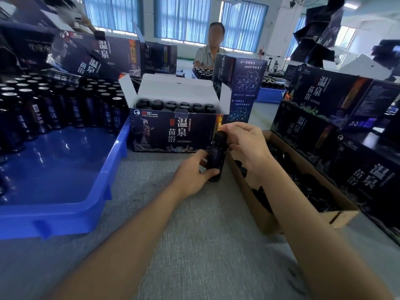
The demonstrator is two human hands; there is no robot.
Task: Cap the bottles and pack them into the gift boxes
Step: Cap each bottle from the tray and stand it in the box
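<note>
one small dark bottle (216, 161) is held upright, a little tilted, over the bench (194, 245). it is just in front of the right front corner of the open gift box (173, 135) and beside the near left wall of the cardboard carton (268, 215).

left hand (192, 174): wrapped round the lower body of the bottle, thumb across the front.
right hand (244, 141): fingertips pinched on the black cap (220, 135) sitting on the neck.

handling, as judged:
- the bottle looks stiff and glossy, so some slip under the twist is to be expected. glass or hard plastic cannot be told.
- it is small and probably light even if filled. breakage is to be assumed possible if it is dropped on the bench.
- hold is best taken low on the labelled body, with the cap turned by its side wall only.
- for packing it is better gripped by the shoulder, since the rows in the gift box look tight.

more bottles stand at the far side of the blue tray (65, 202).
</note>
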